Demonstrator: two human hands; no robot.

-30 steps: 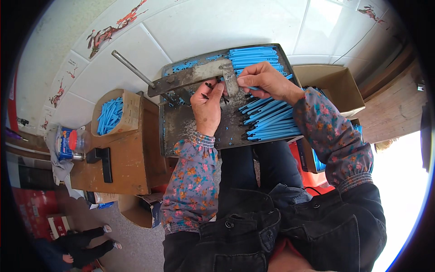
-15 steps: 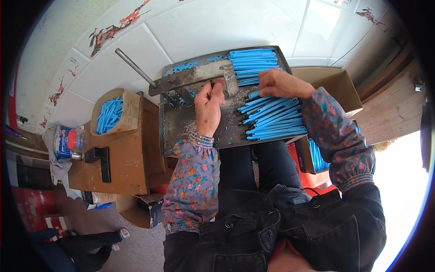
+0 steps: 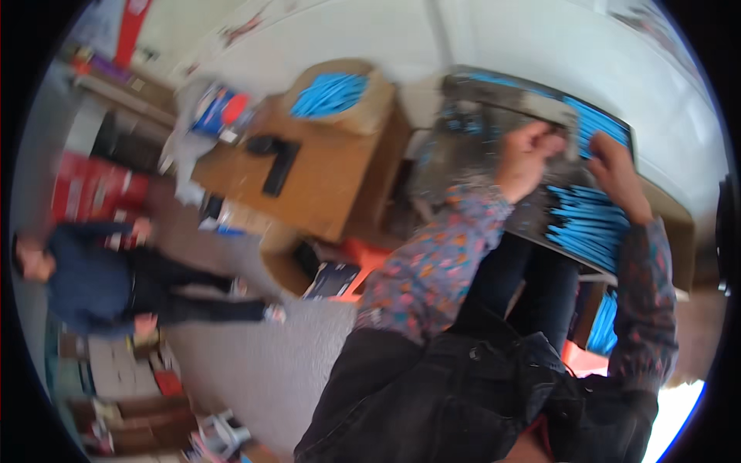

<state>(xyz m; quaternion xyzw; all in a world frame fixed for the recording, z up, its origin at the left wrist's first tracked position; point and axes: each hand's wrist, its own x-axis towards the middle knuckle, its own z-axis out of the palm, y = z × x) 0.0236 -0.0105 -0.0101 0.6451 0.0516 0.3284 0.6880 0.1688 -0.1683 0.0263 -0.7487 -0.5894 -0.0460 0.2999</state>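
the view has swung left since the earlier frame and gone blurry: the tray (image 3: 478, 139) now sits upper right, and a person in dark blue (image 3: 93, 278) shows on the floor at far left. both hands have stayed on the tray. the left hand (image 3: 529, 154) is curled into a loose fist at the tray's middle; what its fingers pinch is too blurred to tell. the right hand (image 3: 614, 174) lies flat, fingers narrow and together, resting on the blue sticks (image 3: 587, 220), which spread below and to the right of its fingertips. more sticks fill the box (image 3: 370, 116) well left of both hands.
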